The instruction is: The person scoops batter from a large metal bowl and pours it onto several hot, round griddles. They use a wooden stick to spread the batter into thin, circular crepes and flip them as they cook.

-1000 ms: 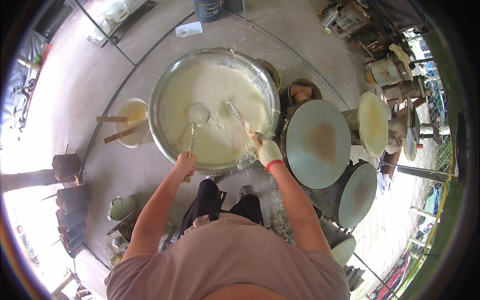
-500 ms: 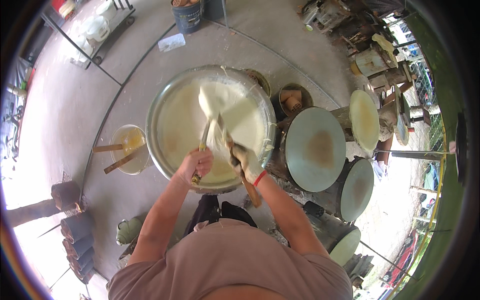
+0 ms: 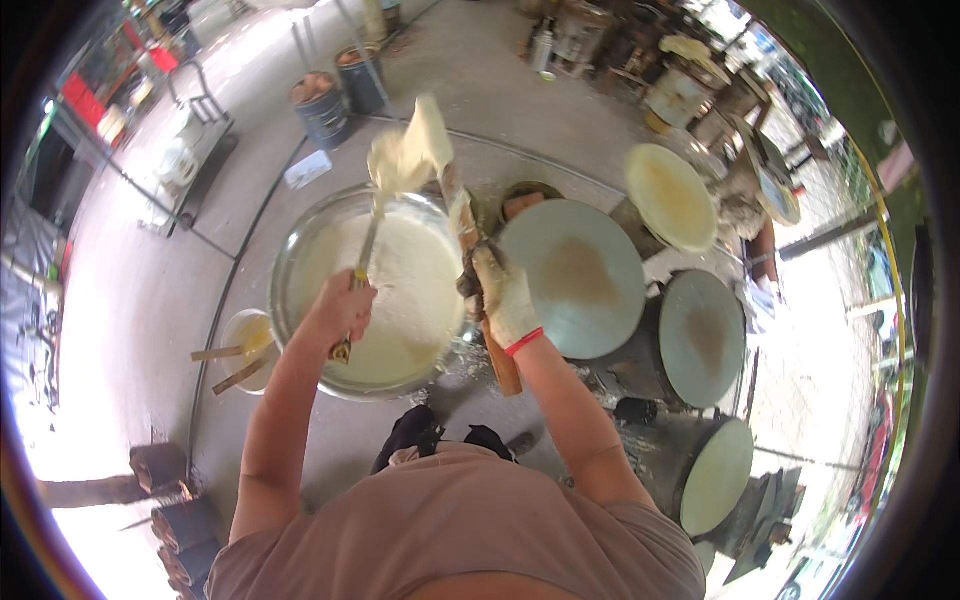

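Observation:
My bare left hand (image 3: 342, 308) is wrapped round the yellow-and-dark handle of a metal-shafted tool (image 3: 371, 235). Its head is hidden under thick, pale batter (image 3: 395, 165), so its kind cannot be told. In a pale glove with a red wristband, my right hand (image 3: 503, 297) grips a wooden paddle (image 3: 502, 362) whose upper end is coated in the same batter. The two coated ends meet or overlap above the far rim of a wide metal basin (image 3: 283, 285). Creamy white batter (image 3: 390, 290) fills much of this basin below my hands.
Close on the right stands a round flat griddle (image 3: 575, 285), with more round plates (image 3: 702, 338) beyond it. A small tub (image 3: 258, 335) with wooden sticks sits left of the basin. Farther off are blue buckets (image 3: 322, 112) and a wheeled cart (image 3: 195, 165).
Both tools have risen from over the basin's middle to its far rim, carrying batter. My hands have moved farther apart, and the view has shifted toward the right-hand griddle.

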Demonstrator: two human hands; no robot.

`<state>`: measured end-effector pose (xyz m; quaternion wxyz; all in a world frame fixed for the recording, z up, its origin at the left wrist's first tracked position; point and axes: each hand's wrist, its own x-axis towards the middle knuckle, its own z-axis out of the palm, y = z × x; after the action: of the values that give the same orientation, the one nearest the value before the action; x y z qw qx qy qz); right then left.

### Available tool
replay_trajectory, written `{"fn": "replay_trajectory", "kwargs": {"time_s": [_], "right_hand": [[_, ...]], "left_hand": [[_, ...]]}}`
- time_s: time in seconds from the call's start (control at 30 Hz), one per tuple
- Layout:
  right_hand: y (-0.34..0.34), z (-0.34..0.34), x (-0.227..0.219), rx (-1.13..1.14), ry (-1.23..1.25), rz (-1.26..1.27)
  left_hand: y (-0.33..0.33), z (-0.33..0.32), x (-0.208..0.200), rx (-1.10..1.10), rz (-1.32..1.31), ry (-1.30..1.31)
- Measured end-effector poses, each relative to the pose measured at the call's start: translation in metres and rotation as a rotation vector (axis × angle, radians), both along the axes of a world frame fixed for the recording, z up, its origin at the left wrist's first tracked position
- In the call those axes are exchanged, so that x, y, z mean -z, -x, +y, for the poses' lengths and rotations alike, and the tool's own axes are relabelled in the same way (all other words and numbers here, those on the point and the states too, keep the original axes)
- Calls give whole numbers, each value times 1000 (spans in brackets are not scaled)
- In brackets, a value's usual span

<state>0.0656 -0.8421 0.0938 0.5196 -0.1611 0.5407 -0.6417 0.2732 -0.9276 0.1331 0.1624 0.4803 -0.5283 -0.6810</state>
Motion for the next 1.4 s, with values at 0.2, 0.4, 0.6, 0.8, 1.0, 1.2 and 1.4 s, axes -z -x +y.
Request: {"fn": "replay_trajectory", "kwargs": {"time_s": [0.2,0.4,0.6,0.8,1.0,1.2,1.4], "right_hand": [[100,183,49,-116,-324,753],[182,464,102,-117,-699,913],[216,545,111,146,-676,642],[299,529,148,1095,-223,-140],[326,503,229,1410,-415,152],[344,468,226,1238,-959,575],[364,442,197,1537,-372,-26]], "left_hand": [[130,128,17,206,371,-883],[274,234,31,387,305,-1101],[397,322,20,776,371,-953],[515,377,65,1059,274,-417],[606,406,197,1216,56,21],[657,362,232,1280,4,1001],[681,299,213,1286,-64,1190]]}}
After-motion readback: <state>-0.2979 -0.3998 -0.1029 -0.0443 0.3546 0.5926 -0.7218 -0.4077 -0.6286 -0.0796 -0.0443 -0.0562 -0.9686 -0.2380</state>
